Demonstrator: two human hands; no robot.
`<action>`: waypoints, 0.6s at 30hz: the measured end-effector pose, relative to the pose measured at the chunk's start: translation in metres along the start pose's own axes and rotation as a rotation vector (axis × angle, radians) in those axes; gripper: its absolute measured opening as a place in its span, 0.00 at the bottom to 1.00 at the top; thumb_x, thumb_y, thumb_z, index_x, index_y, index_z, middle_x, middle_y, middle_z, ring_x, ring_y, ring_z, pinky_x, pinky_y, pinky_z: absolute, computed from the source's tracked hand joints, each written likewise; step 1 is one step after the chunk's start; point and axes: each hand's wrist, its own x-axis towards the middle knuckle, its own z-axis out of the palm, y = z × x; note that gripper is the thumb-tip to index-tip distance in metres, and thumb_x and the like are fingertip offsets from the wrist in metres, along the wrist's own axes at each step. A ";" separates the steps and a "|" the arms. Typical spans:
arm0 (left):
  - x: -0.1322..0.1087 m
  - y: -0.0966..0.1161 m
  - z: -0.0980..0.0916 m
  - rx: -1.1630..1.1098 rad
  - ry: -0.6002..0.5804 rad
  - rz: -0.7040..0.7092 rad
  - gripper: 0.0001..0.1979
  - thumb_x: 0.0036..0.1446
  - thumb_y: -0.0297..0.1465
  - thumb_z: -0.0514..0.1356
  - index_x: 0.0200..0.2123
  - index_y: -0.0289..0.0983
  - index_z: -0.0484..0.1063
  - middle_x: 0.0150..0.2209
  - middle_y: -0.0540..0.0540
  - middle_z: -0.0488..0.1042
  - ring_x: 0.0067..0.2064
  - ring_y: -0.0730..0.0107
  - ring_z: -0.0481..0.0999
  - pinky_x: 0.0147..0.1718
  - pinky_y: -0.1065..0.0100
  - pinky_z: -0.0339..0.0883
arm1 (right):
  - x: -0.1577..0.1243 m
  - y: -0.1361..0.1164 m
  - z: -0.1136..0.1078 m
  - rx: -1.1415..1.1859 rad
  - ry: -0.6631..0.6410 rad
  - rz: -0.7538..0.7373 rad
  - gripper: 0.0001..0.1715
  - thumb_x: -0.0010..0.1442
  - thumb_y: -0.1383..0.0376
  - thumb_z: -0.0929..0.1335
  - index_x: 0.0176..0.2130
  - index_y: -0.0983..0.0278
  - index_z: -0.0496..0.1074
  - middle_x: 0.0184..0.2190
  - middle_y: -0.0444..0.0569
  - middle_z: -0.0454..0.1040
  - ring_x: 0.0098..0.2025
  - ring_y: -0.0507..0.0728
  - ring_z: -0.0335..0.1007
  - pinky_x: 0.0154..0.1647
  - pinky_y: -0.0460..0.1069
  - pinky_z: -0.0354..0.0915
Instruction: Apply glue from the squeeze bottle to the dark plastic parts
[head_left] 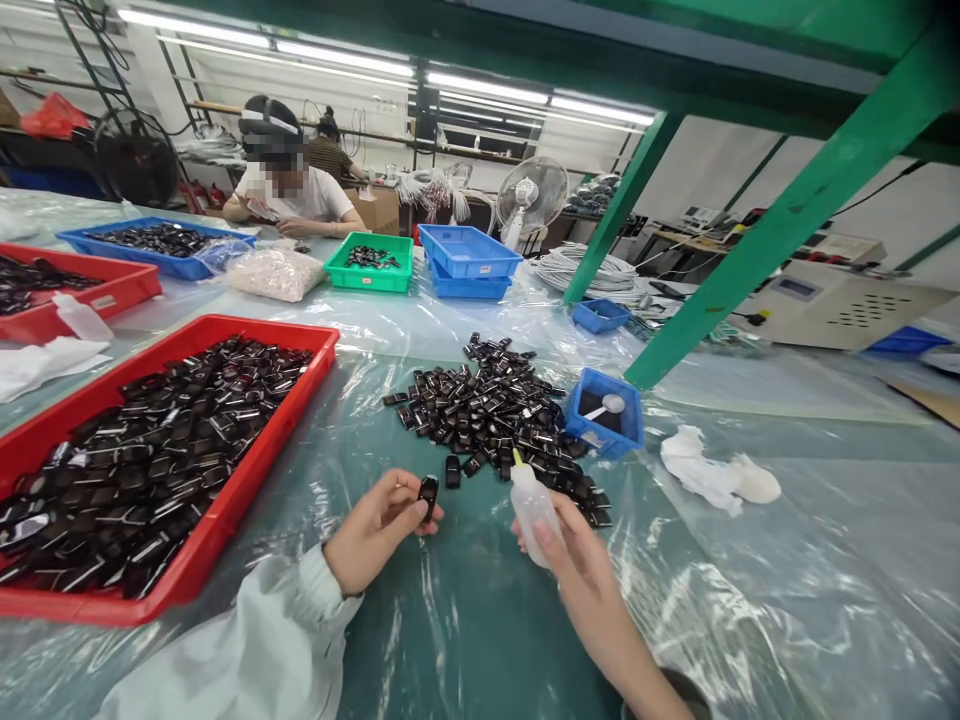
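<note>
Between the thumb and fingers of my left hand (pixel 379 530) is a small black plastic case (pixel 428 492), held upright just above the table. My right hand (pixel 581 560) is wrapped round a translucent squeeze bottle (pixel 534 510), its thin yellowish tip pointing up and away from me. A similar black case (pixel 452 471) stands apart on the table, just beyond my left hand. Behind both hands spreads a loose pile of black cases (pixel 480 400). The bottle's tip overlaps the pile's near side in view; whether it touches anything I cannot tell.
Left stands a large red tray (pixel 300 430) full of black parts. A small blue bin (pixel 637 425) with a white spoon (pixel 611 404) sits right of the pile, near crumpled white tissue (pixel 701 470). A green post (pixel 780 230) slants down at right. A co-worker (pixel 315 190) sits opposite.
</note>
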 end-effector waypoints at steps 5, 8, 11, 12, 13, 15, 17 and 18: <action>-0.004 -0.002 0.004 -0.067 -0.107 -0.060 0.26 0.53 0.55 0.53 0.37 0.36 0.66 0.29 0.47 0.71 0.28 0.69 0.74 0.31 0.64 0.71 | -0.003 -0.001 -0.001 -0.037 -0.045 0.013 0.19 0.60 0.49 0.64 0.46 0.56 0.68 0.34 0.47 0.74 0.37 0.57 0.73 0.36 0.47 0.69; -0.008 0.001 0.004 -0.029 -0.120 -0.088 0.23 0.54 0.52 0.53 0.33 0.36 0.67 0.27 0.48 0.69 0.26 0.71 0.69 0.26 0.68 0.67 | -0.006 -0.002 -0.004 -0.063 -0.062 0.001 0.18 0.61 0.49 0.63 0.45 0.55 0.69 0.29 0.45 0.72 0.31 0.55 0.70 0.34 0.46 0.68; -0.013 0.004 0.004 0.056 -0.066 -0.096 0.17 0.59 0.45 0.48 0.31 0.38 0.65 0.25 0.52 0.63 0.25 0.73 0.62 0.24 0.71 0.60 | -0.015 -0.003 -0.002 -0.004 -0.050 0.030 0.19 0.61 0.49 0.63 0.47 0.54 0.67 0.25 0.43 0.70 0.26 0.54 0.67 0.30 0.46 0.66; -0.014 0.005 0.005 0.094 -0.045 -0.092 0.16 0.60 0.43 0.47 0.30 0.39 0.63 0.24 0.52 0.61 0.25 0.73 0.61 0.25 0.71 0.58 | -0.018 -0.003 -0.001 0.036 -0.029 0.045 0.19 0.60 0.49 0.64 0.47 0.54 0.67 0.24 0.42 0.70 0.25 0.54 0.66 0.28 0.46 0.65; -0.016 0.005 0.006 0.134 -0.028 -0.088 0.16 0.60 0.42 0.46 0.28 0.39 0.62 0.23 0.53 0.59 0.25 0.73 0.59 0.25 0.71 0.56 | -0.021 -0.004 0.001 0.078 -0.002 0.060 0.18 0.60 0.49 0.65 0.46 0.53 0.66 0.22 0.41 0.69 0.23 0.53 0.65 0.27 0.46 0.64; -0.018 0.006 0.007 0.215 -0.014 -0.094 0.16 0.60 0.41 0.47 0.24 0.39 0.59 0.21 0.55 0.55 0.24 0.73 0.56 0.25 0.71 0.52 | -0.025 -0.004 0.005 0.158 0.040 0.075 0.18 0.58 0.48 0.66 0.44 0.54 0.67 0.19 0.40 0.67 0.21 0.53 0.63 0.24 0.46 0.62; -0.020 0.007 0.008 0.286 -0.015 -0.119 0.16 0.58 0.39 0.48 0.21 0.39 0.54 0.19 0.56 0.51 0.22 0.75 0.52 0.23 0.71 0.47 | -0.026 -0.003 0.006 0.229 0.055 0.076 0.19 0.57 0.48 0.67 0.42 0.56 0.69 0.18 0.40 0.65 0.20 0.52 0.61 0.23 0.46 0.60; -0.020 0.007 0.009 0.317 -0.013 -0.133 0.16 0.57 0.38 0.49 0.20 0.39 0.53 0.18 0.57 0.48 0.22 0.75 0.50 0.22 0.71 0.45 | -0.025 -0.002 0.006 0.255 0.061 0.077 0.19 0.57 0.48 0.67 0.42 0.56 0.70 0.17 0.39 0.64 0.19 0.52 0.60 0.23 0.46 0.60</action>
